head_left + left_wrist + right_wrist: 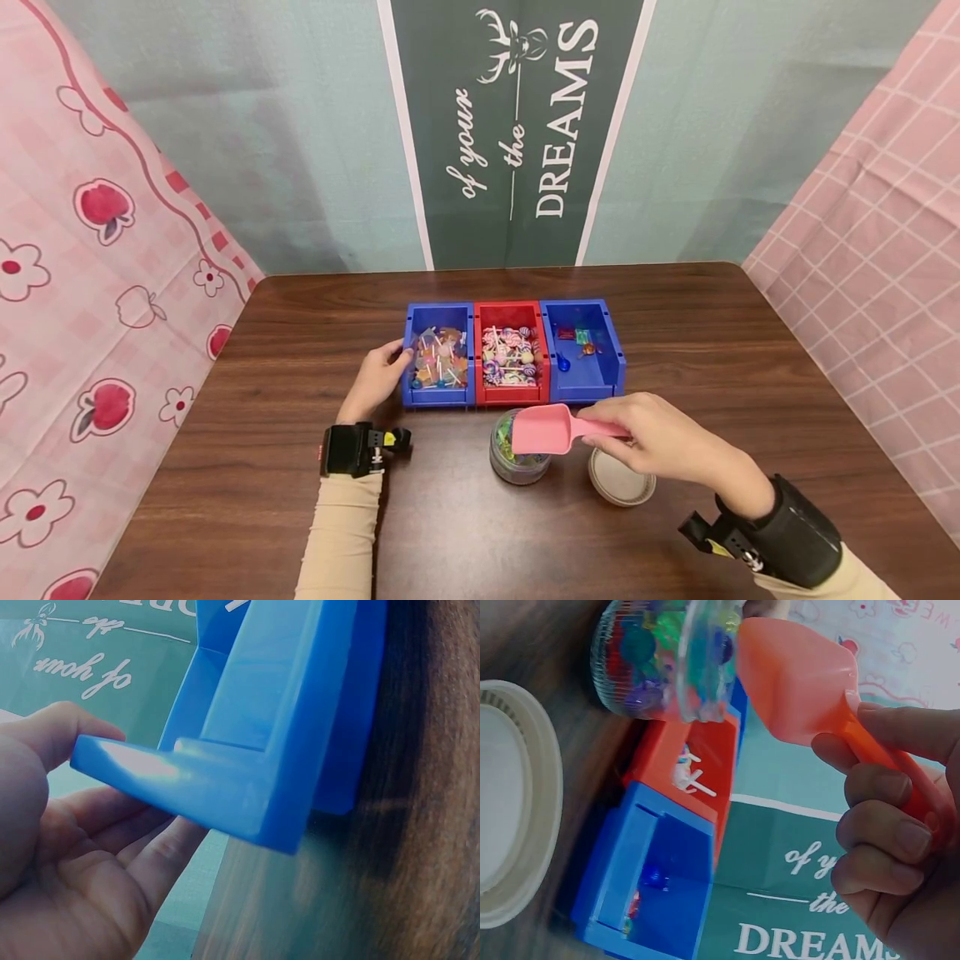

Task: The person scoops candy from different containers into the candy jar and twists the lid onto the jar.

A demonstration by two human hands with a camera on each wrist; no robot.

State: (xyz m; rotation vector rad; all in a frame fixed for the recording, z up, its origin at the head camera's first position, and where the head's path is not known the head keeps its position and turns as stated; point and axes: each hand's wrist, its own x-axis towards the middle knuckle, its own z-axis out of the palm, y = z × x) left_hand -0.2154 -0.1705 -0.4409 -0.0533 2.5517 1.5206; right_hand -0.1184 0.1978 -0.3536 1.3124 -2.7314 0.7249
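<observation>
My left hand (pixel 371 382) grips the side wall of the left blue bin (pixel 441 316), thumb at the rim and fingers outside it in the left wrist view. That bin holds small clear and orange candy-like pieces, some on sticks. In my right hand (pixel 660 437) is the handle of a pink scoop (pixel 542 429), its bowl above a glass jar (pixel 519 475). No pieces show in the bowl. Colourful, shiny pieces fill the jar, seen through its glass (pixel 615 656) in the right wrist view.
Joined to the left bin are a red bin (pixel 513 315) of small lollipops and another blue bin (pixel 581 385) with a few bright pieces. A round, pale lid-like dish (pixel 621 483) lies right of the jar on the brown table (pixel 442 542). A printed cloth (pixel 517 242) hangs behind.
</observation>
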